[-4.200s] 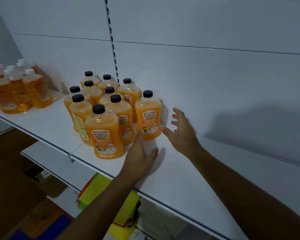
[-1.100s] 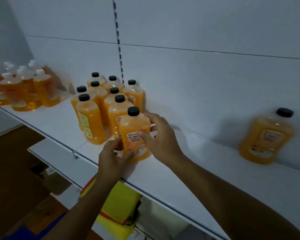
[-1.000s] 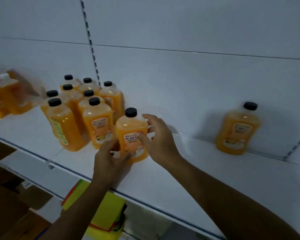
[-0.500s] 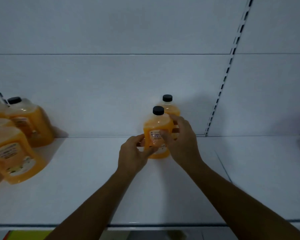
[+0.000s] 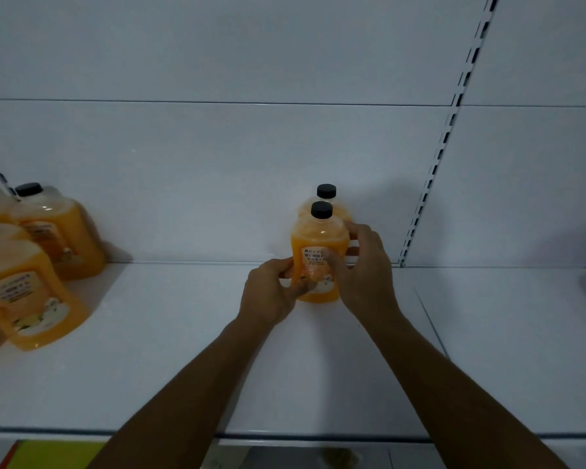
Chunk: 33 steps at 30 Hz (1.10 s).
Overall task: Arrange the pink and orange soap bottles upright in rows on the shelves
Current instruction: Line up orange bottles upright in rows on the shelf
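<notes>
A white back wall (image 5: 217, 164) of flat panels rises behind a wide white shelf (image 5: 149, 367), whose front edge runs across the bottom of the view. A slotted metal upright (image 5: 430, 184) climbs the wall on the right; another shows at the far left. To the right of the upright the shelf is bare, and a broad bare stretch lies between the middle and the left side.

At the left edge stands a cluster of orange bottles (image 5: 24, 292) with black caps, upright, well apart from the hands.

Near the back wall, just left of the right upright, the held orange bottle (image 5: 318, 245) stands upright on the shelf, directly in front of a rear bottle (image 5: 326, 194) of the same kind, very close to it.

The left hand (image 5: 271, 292) pinches its lower left side; the right hand (image 5: 362, 265) curls round its right side, fingers across the label.

Below the shelf edge at bottom left, a yellow-green sheet (image 5: 55, 455) shows.
</notes>
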Available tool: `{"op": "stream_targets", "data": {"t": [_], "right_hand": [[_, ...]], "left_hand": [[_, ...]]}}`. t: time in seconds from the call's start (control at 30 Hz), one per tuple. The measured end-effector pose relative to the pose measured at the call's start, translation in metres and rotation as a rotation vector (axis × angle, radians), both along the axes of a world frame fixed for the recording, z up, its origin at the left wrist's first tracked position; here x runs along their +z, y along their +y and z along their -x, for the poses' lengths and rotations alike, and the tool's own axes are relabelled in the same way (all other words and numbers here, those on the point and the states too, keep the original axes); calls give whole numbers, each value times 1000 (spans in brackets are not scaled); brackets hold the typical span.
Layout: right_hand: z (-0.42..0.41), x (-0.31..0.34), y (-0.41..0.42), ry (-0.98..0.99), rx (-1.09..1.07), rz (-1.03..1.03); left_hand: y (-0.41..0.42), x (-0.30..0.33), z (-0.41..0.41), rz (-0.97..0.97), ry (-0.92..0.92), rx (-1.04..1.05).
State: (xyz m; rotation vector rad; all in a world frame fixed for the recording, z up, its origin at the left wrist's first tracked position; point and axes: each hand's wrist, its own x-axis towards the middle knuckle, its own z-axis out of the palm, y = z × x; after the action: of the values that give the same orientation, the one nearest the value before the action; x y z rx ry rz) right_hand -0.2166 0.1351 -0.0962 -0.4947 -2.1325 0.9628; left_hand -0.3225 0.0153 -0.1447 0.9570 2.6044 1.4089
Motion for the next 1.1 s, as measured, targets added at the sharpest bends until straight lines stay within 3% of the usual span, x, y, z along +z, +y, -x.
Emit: {"op": "stream_targets", "data": {"t": [0.33, 0.47, 0.67, 0.87, 1.0, 1.1], "right_hand": [[-1, -2, 0, 7, -20, 1], [-3, 4, -16, 124, -99, -232], [44, 16, -93, 236, 182, -406], [102, 11, -178, -7, 499, -165], [132, 14, -215, -83, 661, -35], [148, 21, -243, -71, 815, 64]], "left_hand": [[-2, -1, -3, 96, -15, 3], [-28, -10, -2, 112, -60, 82], [-100, -3, 2, 110, -13, 202], [-189, 8, 2, 130, 87, 387], [-247, 11, 2, -92, 268, 655], [-274, 7, 6, -193, 278, 879]]}}
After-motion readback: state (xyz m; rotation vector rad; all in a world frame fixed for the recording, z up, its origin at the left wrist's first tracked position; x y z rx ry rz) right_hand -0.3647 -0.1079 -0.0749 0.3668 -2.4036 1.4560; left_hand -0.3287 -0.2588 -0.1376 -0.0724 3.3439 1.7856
